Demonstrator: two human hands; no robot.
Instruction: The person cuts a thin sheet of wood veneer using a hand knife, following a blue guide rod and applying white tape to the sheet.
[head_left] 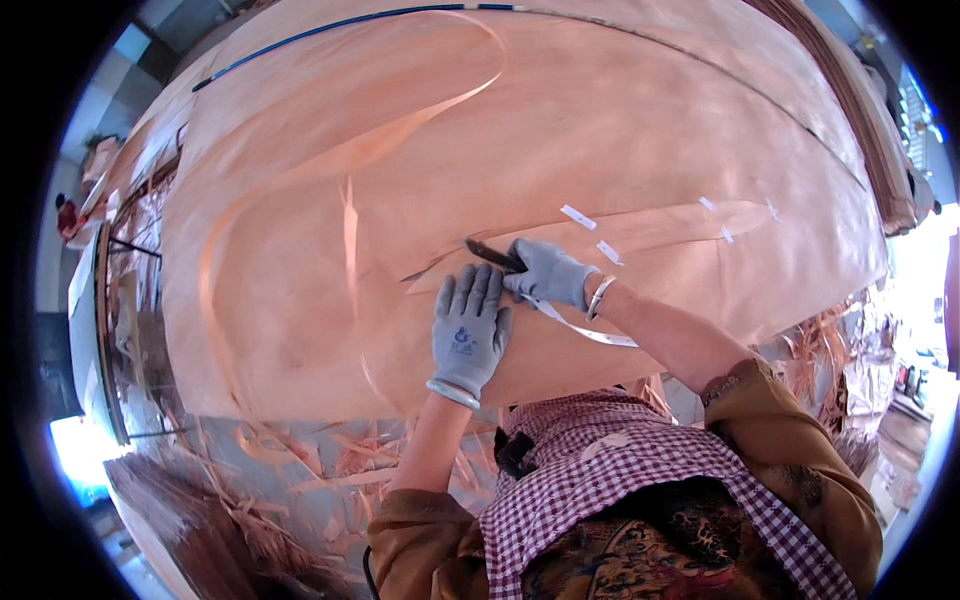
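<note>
A wide sheet of pinkish-tan wood veneer (620, 130) lies before me. My left hand (468, 340), in a grey glove, rests flat on it with the fingers stretched out. Beside it my right hand (550, 273), gloved the same way, is closed around a dark, narrow knife (490, 254) that points left. A strip of white perforated tape (590, 332) trails from under the right hand toward my wrist. Under and beyond the hands runs a long, tapering veneer piece (660, 228). Short white tape pieces (578, 217) stick along its edges toward the right.
A thin curled veneer strip (350, 155) loops over the sheet's left half. Along the far edge lies a long, thin blue-and-dark rod (400, 14). Veneer scraps (360, 450) litter the floor by the near edge. Stacked sheets (850, 100) stand at the far right.
</note>
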